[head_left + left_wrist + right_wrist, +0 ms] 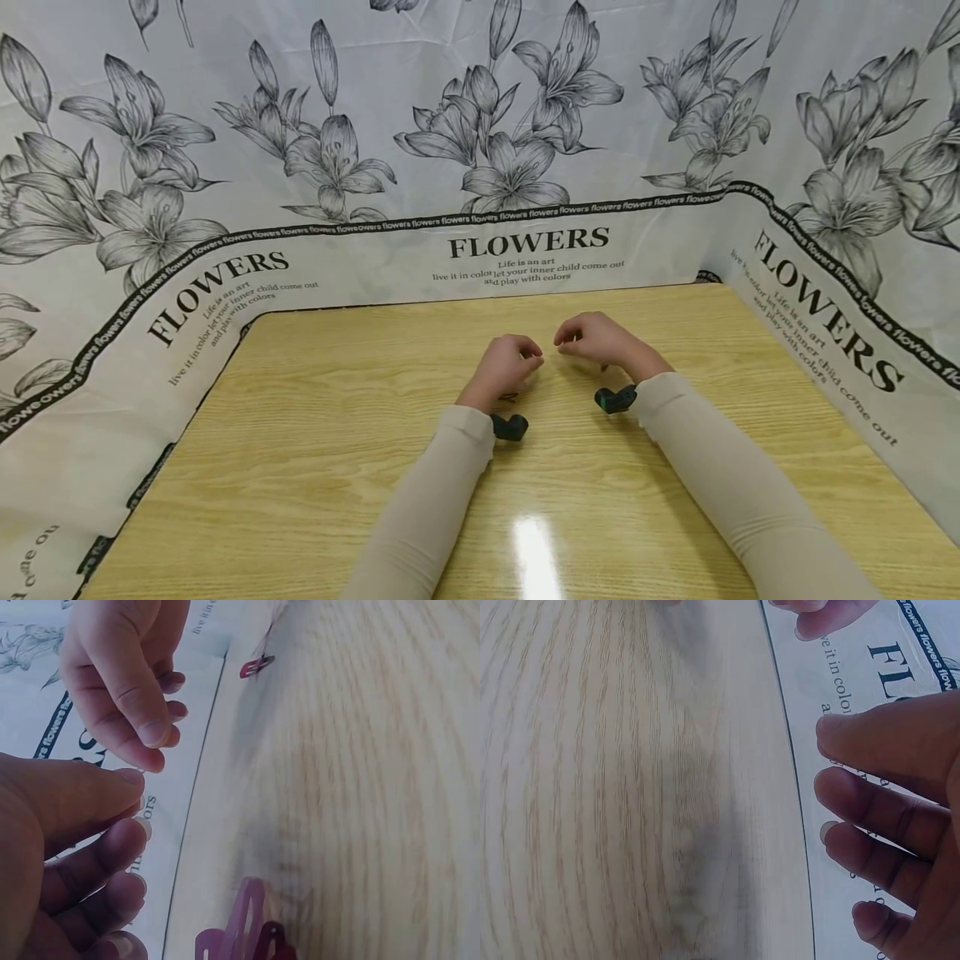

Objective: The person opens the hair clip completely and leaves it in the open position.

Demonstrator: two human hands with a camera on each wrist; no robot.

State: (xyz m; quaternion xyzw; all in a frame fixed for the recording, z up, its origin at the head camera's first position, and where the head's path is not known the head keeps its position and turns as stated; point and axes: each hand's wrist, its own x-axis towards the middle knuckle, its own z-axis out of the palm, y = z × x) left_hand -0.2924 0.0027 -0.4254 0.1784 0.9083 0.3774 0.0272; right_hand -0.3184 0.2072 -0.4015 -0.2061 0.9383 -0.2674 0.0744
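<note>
My left hand (504, 367) and right hand (600, 340) hover over the far middle of the table, fingertips facing each other across a small gap. Loosely bent fingers show on both, and I see nothing held in either. Pink and dark red snap hair clips (244, 922) lie clustered beneath my left hand in the left wrist view. A single red hair clip (257, 667) lies farther off, near my right hand. From the head, the clips are mostly hidden behind the wrists.
A light wooden table (315, 433) spreads beneath the arms. White flower-printed cloth (375, 275) walls its back and both sides. Dark wrist cameras (615, 400) hang under both cuffs. Light glares off the table near the front.
</note>
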